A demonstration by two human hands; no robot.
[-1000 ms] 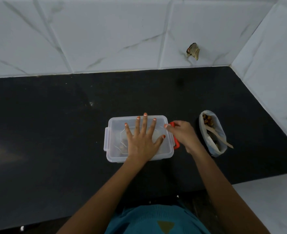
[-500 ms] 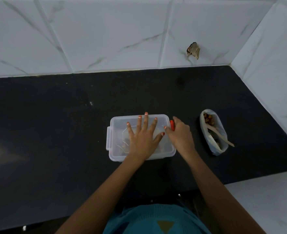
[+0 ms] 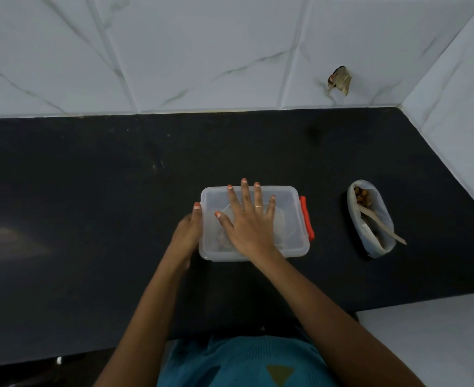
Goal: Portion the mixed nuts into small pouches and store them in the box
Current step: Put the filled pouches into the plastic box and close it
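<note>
At the left end of the box (image 3: 288,248) the left hand (image 3: 187,233) has its grip closed round the end wall, thumb on the lid's corner. I judge a latch is hidden under those fingers, and it should be squeezed in against the box rather than shoving the box across the desk (image 3: 90,191). On top of the box the right hand (image 3: 248,224) lies flat, its grip spread wide and holding nothing, and should bear down squarely so the lid seats level. At the box's right end the red latch (image 3: 306,217) looks down already, and the bag of mixed nuts (image 3: 369,219) sits well right of the box.

Right hand (image 3: 249,227) flat on box (image 3: 290,219); left hand (image 3: 187,233) at end.
</note>
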